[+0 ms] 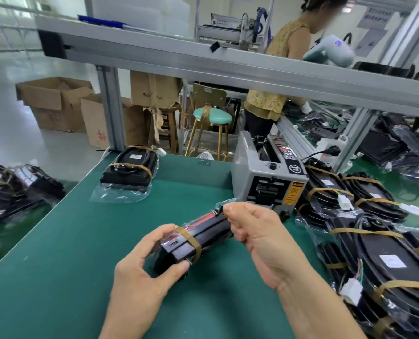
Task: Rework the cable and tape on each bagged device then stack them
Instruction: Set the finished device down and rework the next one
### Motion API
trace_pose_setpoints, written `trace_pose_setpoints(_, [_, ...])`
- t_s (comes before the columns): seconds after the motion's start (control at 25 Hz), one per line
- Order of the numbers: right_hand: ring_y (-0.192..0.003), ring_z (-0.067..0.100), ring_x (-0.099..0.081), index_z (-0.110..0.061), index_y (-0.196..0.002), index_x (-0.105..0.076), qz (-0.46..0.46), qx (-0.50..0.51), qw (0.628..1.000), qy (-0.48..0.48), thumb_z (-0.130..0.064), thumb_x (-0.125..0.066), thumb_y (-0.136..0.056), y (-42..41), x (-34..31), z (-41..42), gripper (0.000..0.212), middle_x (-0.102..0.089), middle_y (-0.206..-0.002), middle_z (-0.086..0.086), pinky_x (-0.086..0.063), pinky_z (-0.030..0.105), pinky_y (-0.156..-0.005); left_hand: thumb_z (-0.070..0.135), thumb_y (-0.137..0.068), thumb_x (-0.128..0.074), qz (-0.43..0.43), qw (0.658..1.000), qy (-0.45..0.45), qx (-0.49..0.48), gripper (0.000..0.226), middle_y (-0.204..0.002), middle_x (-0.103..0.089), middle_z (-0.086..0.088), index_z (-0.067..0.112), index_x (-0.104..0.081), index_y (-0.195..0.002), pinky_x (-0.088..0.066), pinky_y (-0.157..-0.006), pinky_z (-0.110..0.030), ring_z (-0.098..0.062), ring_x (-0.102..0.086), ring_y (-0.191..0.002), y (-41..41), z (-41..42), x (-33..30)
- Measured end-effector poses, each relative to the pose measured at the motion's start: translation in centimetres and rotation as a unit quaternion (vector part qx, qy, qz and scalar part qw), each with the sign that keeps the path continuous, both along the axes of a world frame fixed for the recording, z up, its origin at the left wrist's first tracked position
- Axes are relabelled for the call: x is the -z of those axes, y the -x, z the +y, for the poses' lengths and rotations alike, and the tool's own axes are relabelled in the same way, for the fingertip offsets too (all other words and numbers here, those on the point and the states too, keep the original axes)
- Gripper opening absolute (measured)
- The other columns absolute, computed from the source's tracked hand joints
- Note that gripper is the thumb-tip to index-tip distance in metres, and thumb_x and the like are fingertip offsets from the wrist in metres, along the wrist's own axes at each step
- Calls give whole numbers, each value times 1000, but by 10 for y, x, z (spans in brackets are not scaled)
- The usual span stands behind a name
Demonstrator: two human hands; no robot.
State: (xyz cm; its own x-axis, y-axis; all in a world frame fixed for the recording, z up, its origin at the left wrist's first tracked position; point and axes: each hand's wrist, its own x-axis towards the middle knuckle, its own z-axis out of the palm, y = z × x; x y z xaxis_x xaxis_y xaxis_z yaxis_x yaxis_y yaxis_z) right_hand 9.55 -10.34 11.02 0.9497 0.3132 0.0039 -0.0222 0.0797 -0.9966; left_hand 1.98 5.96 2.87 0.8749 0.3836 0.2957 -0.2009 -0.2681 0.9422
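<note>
Bagged device held edge-up over the green bench — the grip is light

Largest first: the green bench (86, 236) has a reworked stack (130, 168) at 11 o'clock and a tape dispenser (268, 178) at 1 o'clock. The bagged device (193, 237) sits centre. The left hand (144, 272) curls round its near end; the right hand (255, 231) pinches the far end — a pull there could tear film or slip the brown tape band (191, 242).

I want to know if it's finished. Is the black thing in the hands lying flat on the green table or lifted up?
Lifted up. Both hands hold the bagged device tilted above the green table.
</note>
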Motion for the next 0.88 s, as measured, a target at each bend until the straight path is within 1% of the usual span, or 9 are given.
trace_pose_setpoints(0.16, [-48,1,-31,-21,-61,-68,-11,9,1000,20,-16,-60,-88,-2,12,-7,29,-40,-50,-14,-31,8,-49,-2,-62,-83,2,1000,8,-8,66,-100,-70,23,48,-65,-100,-37,-75,3,7,-62,-93,2,-1,-2])
trace_pose_setpoints(0.24, [-46,-3,-37,-12,-65,-69,-26,113,989,88,-12,-63,-86,-15,32,-24,22,-48,-52,-15,-33,6,-47,-2,-63,-83,-2,1000,9,-14,66,-98,-69,26,51,-64,-98,-37,-74,4,9,-62,-91,2,-1,-3])
trace_pose_setpoints(0.32, [-51,3,-37,-6,-60,-62,-16,215,958,191,-9,-66,-84,-32,60,-45,25,-48,-55,-9,-34,12,-47,-3,-62,-82,-7,1000,8,-19,67,-96,-69,28,52,-64,-96,-37,-73,5,12,-61,-89,1,-3,-4])
trace_pose_setpoints(0.36, [-53,8,-38,-9,-57,-59,2,231,943,238,-9,-66,-84,-39,74,-53,28,-48,-54,-7,-35,18,-50,-4,-62,-82,-10,1000,10,-20,67,-95,-69,28,52,-65,-95,-36,-73,6,13,-61,-88,1,-3,-4])
trace_pose_setpoints(0.48, [-65,19,-53,-14,-66,-63,30,236,889,392,-18,-59,-87,-53,101,-64,22,-60,-65,-2,-37,27,-61,-3,-60,-84,-8,1000,0,-19,66,-95,-69,27,49,-65,-95,-36,-75,6,11,-61,-88,0,-3,-4])
trace_pose_setpoints(0.56, [-78,25,-58,-12,-76,-63,-14,240,831,502,-21,-52,-89,-56,104,-64,20,-64,-82,1,-37,29,-64,-3,-59,-84,-8,1000,-1,-16,66,-96,-69,25,48,-66,-95,-37,-78,5,9,-62,-87,0,-2,-1])
trace_pose_setpoints(0.68, [-87,30,-56,-13,-83,-59,-109,194,765,605,-16,-41,-96,-50,100,-64,22,-56,-95,3,-33,31,-70,-6,-58,-84,-14,1000,-6,-11,68,-98,-70,24,48,-66,-95,-38,-82,3,7,-63,-89,-1,0,0])
trace_pose_setpoints(0.8, [-93,31,-52,-12,-73,-45,-96,120,728,668,-2,-37,-90,-45,88,-70,21,-49,-103,9,-33,32,-72,-5,-58,-84,-17,1000,-9,-10,69,-99,-69,24,50,-65,-95,-38,-85,2,6,-63,-90,-2,1,2])
trace_pose_setpoints(0.88, [-96,31,-55,-12,-74,-41,-75,133,725,671,-4,-39,-90,-43,73,-74,18,-54,-107,12,-36,32,-72,-4,-57,-85,-18,1000,-12,-9,69,-100,-69,24,51,-65,-95,-39,-87,0,4,-63,-91,-2,2,4])
